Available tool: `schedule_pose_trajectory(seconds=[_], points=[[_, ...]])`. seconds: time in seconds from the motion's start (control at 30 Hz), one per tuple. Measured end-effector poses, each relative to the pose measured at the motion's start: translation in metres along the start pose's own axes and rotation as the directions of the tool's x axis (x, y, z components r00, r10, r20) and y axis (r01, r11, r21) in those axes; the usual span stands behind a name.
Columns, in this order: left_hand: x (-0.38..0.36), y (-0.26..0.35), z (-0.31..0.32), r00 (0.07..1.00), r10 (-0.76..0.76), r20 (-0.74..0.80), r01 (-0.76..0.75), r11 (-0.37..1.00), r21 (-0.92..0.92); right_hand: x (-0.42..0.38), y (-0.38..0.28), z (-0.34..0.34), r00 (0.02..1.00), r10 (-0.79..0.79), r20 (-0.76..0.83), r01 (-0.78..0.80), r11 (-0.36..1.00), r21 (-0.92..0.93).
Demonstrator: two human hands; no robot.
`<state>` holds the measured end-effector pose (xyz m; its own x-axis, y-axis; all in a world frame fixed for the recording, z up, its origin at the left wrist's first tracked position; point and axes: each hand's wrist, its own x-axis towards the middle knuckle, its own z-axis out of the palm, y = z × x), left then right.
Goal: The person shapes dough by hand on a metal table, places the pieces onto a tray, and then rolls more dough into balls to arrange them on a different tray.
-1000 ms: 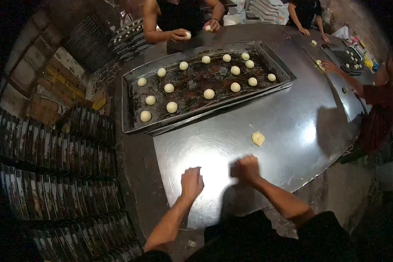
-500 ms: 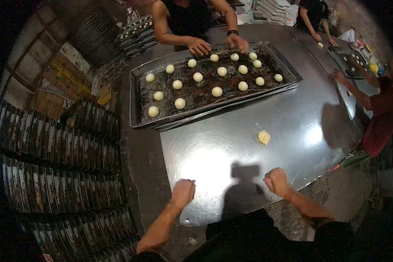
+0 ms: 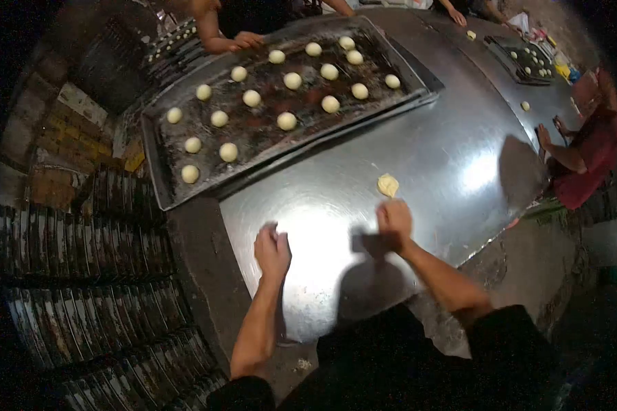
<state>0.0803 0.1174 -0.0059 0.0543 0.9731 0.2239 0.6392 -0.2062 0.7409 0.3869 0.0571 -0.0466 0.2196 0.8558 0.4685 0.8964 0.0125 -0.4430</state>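
Note:
My left hand (image 3: 273, 252) is closed above the near left part of the metal tabletop (image 3: 445, 164), its thumb up against curled fingers. Anything inside that hand is hidden. Curled into a fist, my right hand (image 3: 395, 222) is just on the near side of a rough, pale yellow lump of dough (image 3: 388, 185). I cannot make out whether it holds anything. Beyond both hands lies a large dark baking tray (image 3: 291, 156) with several smooth round dough balls (image 3: 286, 121) spaced across it.
Across the tray, a co-worker's hand (image 3: 247, 41) is at the far rim. On the right, a person in a dark red shirt (image 3: 589, 161) works near a smaller tray (image 3: 538, 81) of dough balls. Stacked dark pans (image 3: 92, 246) line the left side.
My right hand has moved forward, close to the dough lump. My left hand has moved forward too. The view has shifted, and the co-worker's hands have moved along the tray's far side.

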Motion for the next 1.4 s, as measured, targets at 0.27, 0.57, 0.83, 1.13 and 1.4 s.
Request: schedule_pose_trajectory(seconds=[0.27, 0.57, 0.83, 1.13, 1.4], points=[[-0.041, -0.054, -0.046, 0.941, 0.268, 0.204, -0.310, 0.926, 0.213, -0.041, 0.036, -0.095, 0.882, -0.174, 0.438, 0.177, 0.984, 0.034], [-0.043, -0.009, -0.042, 0.830, 0.036, 0.557, -0.295, 0.875, 0.383, -0.088, 0.023, -0.050, 0.840, -0.153, 0.521, 0.188, 0.982, -0.015], [-0.035, 0.011, -0.003, 0.947, 0.231, 0.224, -0.256, 0.963, 0.089, -0.069, -0.023, -0.037, 0.984, 0.067, 0.166, -0.123, 0.927, 0.354], [-0.004, -0.016, 0.015, 0.998, -0.060, 0.017, 0.061, 0.997, -0.039, -0.011, -0.023, -0.025, 0.957, 0.216, 0.194, -0.245, 0.960, 0.138], [0.005, -0.041, -0.012, 0.979, -0.147, -0.141, 0.147, 0.989, -0.010, -0.015, 0.010, -0.060, 0.999, -0.017, 0.040, 0.016, 1.000, 0.021]])
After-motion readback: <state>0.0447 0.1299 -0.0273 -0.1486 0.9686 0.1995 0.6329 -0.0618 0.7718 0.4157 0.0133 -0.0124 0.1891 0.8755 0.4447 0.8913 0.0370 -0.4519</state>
